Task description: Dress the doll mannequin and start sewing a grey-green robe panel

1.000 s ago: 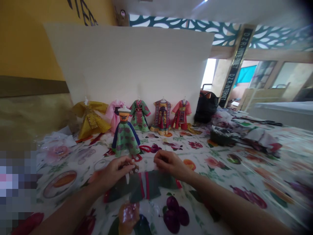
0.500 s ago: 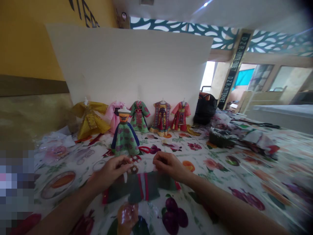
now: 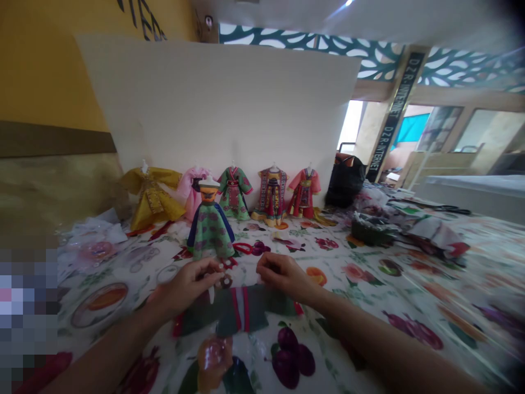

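Note:
My left hand (image 3: 197,279) is closed in a pinch, thumb and forefinger together. Beside its fingertips is a small red piece with white spots (image 3: 228,265); whether the fingers grip it I cannot tell. A thin white strip (image 3: 211,296) shows just under that hand. My right hand (image 3: 283,276) is curled with fingers pressed together, a short gap to the right; what it holds, if anything, is hidden. Below both hands a small green doll jacket (image 3: 223,314) lies flat, with red cuffs and a red-edged front band. Red scissor-like loops (image 3: 243,248) lie beyond the hands.
A doll-sized stand in a green and blue skirt (image 3: 210,232) stands just beyond my left hand. Several dressed stands, among them a yellow gown (image 3: 153,200), line the white board (image 3: 221,104). Plastic wrap (image 3: 92,241) lies left; a dark basket (image 3: 371,227) and a black bag (image 3: 345,180) stand right.
The whole view has shifted very slightly. Both hands keep nearly the same place and pose, and the jacket lies as before.

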Action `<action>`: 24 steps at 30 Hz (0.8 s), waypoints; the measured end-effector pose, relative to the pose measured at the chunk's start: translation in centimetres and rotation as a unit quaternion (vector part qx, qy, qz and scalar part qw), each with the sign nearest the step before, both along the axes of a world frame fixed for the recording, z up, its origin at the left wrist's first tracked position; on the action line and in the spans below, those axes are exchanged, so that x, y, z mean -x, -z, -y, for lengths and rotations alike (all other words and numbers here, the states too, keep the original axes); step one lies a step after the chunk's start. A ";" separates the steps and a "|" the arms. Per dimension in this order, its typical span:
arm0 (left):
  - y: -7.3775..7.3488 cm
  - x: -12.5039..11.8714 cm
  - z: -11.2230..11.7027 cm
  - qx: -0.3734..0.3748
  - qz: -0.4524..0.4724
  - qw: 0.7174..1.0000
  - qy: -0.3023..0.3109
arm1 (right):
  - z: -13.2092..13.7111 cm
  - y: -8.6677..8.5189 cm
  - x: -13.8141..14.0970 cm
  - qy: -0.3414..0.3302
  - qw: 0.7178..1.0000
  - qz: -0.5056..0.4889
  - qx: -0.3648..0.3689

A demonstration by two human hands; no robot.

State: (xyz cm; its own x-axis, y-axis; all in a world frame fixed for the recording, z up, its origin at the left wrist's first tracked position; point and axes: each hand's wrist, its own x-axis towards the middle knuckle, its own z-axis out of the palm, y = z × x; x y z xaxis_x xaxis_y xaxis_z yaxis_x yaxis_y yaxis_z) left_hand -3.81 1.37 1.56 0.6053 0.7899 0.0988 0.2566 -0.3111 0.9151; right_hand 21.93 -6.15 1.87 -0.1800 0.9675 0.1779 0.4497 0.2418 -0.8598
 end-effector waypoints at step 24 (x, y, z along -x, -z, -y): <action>-3.2 4.5 -3.8 -0.050 0.061 0.989 -0.125 | -0.2 0.5 -0.2 -0.013 1.000 0.004 -0.007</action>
